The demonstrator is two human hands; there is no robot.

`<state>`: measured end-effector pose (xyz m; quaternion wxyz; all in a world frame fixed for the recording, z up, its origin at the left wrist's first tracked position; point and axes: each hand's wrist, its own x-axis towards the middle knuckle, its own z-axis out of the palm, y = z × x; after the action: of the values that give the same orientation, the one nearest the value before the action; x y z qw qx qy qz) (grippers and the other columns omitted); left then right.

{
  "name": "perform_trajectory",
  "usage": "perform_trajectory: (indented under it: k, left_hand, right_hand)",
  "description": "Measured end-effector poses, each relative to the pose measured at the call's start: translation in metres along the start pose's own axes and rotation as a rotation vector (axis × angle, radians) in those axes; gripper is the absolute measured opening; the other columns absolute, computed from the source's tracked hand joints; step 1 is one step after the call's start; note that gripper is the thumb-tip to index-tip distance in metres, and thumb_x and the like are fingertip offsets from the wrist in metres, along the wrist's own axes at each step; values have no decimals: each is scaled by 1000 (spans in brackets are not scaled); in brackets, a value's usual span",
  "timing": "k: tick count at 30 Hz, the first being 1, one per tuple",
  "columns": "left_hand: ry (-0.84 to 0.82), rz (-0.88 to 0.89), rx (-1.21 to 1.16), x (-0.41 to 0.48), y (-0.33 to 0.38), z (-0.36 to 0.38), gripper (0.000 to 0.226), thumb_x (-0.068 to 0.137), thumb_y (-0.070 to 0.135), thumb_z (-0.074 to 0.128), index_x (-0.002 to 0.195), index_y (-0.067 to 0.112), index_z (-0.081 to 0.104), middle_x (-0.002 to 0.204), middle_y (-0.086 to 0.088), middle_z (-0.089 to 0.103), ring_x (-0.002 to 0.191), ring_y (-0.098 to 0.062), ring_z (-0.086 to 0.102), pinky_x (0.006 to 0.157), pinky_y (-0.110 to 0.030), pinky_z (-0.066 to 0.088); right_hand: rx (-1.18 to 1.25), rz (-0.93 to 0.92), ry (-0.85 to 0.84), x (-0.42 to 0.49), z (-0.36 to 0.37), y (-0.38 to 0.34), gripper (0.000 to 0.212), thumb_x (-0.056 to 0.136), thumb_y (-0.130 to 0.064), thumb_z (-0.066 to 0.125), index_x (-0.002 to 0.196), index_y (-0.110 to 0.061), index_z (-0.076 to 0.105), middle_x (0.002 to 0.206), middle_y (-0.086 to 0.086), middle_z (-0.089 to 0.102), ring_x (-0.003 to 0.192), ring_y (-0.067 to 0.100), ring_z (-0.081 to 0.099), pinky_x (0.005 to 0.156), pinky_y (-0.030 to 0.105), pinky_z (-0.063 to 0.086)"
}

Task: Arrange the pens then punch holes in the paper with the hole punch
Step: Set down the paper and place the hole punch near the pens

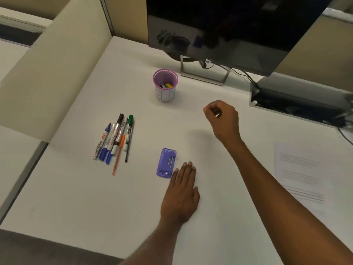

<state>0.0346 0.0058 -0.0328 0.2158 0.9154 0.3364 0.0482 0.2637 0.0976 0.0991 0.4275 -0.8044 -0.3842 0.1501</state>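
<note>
White desk (pixel 133 197): cubicle corner, beige partition (pixel 57 64), dark monitor (pixel 229 25) at the back
Pens (pixel 116 139): loose bunch, left side
Hole punch (pixel 166 162): mid-desk, left hand (pixel 181 196) flat just beside it, fingers straight
Right hand (pixel 223 117): curled, can't tell if it's holding anything
Paper (pixel 299 173): far right

Matt desk (pixel 80 197), plastic hole punch (pixel 165 163)

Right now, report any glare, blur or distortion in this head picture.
Head view: the dark monitor mirrors the cup faintly; the raised right hand casts a soft shadow on the desk; the printed paper is washed out, its lines unreadable; the right edge smears, and wide-angle bends the desk edges.
</note>
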Motion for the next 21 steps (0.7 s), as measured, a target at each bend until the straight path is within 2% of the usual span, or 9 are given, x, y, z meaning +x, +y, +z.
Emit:
perform_trajectory:
  k: [3, 8, 10, 16, 21]
  left_hand:
    - [17, -21, 18, 2, -1, -3, 67, 106, 35, 40, 165, 11, 21, 174, -5, 16, 162, -16, 12, 131, -37, 8]
    - [-22, -22, 7, 0, 1, -2, 66, 107, 35, 35, 166, 12, 18, 175, -4, 12, 162, -17, 8, 132, -41, 15]
    - [-10, -21, 7, 0, 0, -2, 66, 106, 34, 36, 166, 11, 19, 175, -4, 12, 162, -17, 9, 132, -42, 15]
    - [14, -17, 34, -1, 1, -1, 66, 106, 32, 39, 165, 10, 20, 174, -4, 15, 162, -18, 11, 132, -41, 13]
    - [9, -14, 41, -1, 1, -2, 66, 106, 32, 39, 165, 9, 21, 174, -5, 15, 162, -18, 10, 132, -42, 13]
  right_hand:
    - [6, 93, -11, -46, -9, 32, 4, 92, -15, 71, 94, -15, 75, 89, -6, 73, 80, 0, 64, 69, 6, 48]
    - [-22, 199, -32, -112, -9, 75, 8, 92, -18, 73, 100, -17, 75, 97, -4, 73, 83, 3, 65, 72, 7, 48]
    - [-53, 219, -38, -128, -6, 83, 13, 92, -19, 73, 105, -17, 74, 100, -4, 72, 84, 4, 65, 76, 12, 51]
    - [-170, 156, -46, -162, 2, 94, 29, 90, -19, 76, 118, -13, 68, 110, -1, 66, 93, 13, 63, 84, 26, 54]
    - [-218, 128, -20, -162, 7, 93, 25, 92, -14, 73, 116, -8, 70, 112, 4, 65, 100, 21, 63, 90, 39, 55]
